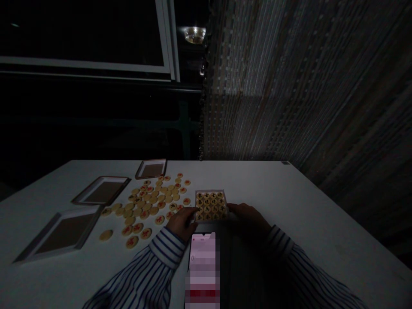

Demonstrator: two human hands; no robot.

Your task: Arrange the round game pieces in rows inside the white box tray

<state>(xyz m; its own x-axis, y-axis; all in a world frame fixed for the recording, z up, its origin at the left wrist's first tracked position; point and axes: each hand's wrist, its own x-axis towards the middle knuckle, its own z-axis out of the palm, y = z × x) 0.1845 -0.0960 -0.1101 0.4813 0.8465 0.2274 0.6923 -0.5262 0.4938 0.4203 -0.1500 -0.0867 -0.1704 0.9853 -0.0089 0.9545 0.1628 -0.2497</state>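
Note:
A small shallow box (210,191) lies in front of me on the white table, holding Chinese chess pieces (213,201) with dark characters, set in rows. My left hand (180,223) grips its left side near the lower corner, fingers closed at the edge. On the opposite side, my right hand (249,216) has its fingertips against the right edge, also closed on the box. To the left of the box, many loose round pieces (153,200) are scattered, some with red characters, some with dark ones, others showing no marking.
Three open shallow trays stand at the left: a near one (64,231), a middle one (103,190) and a far one (151,168). A lit phone (202,266) lies between my forearms. A curtain (257,86) hangs behind the white table (251,176); the room is dark.

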